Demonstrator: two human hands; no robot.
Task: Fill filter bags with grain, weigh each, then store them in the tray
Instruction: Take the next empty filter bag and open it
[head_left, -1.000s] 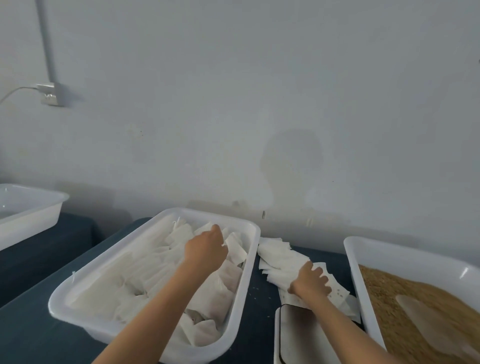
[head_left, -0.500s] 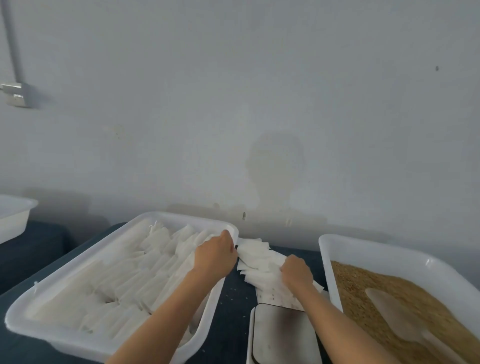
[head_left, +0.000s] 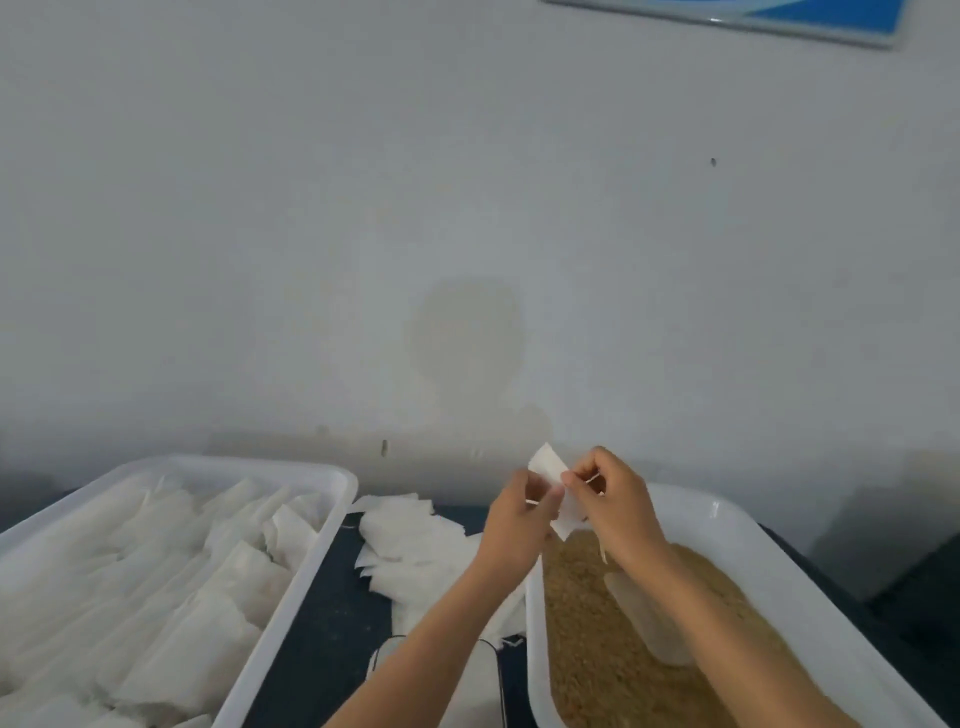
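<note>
Both hands hold one white filter bag (head_left: 548, 465) in the air above the far left corner of the grain tray (head_left: 769, 551). My left hand (head_left: 519, 525) pinches its left side and my right hand (head_left: 615, 499) pinches its right side, thumbs near the bag's top. The grain tray is white and full of brown grain (head_left: 587, 623), with a translucent scoop (head_left: 649, 618) lying in it. A loose pile of empty filter bags (head_left: 410, 551) lies on the dark table between the trays. The storage tray (head_left: 322, 551) on the left holds many white bags.
A scale (head_left: 483, 675) sits at the bottom between the two trays, largely hidden by my left forearm. A grey wall runs close behind the table. The dark table top (head_left: 317, 639) shows between the trays.
My left hand left the storage tray and my right hand lifted a bag off the pile; both now hold it raised over the grain tray. The view has swung right.
</note>
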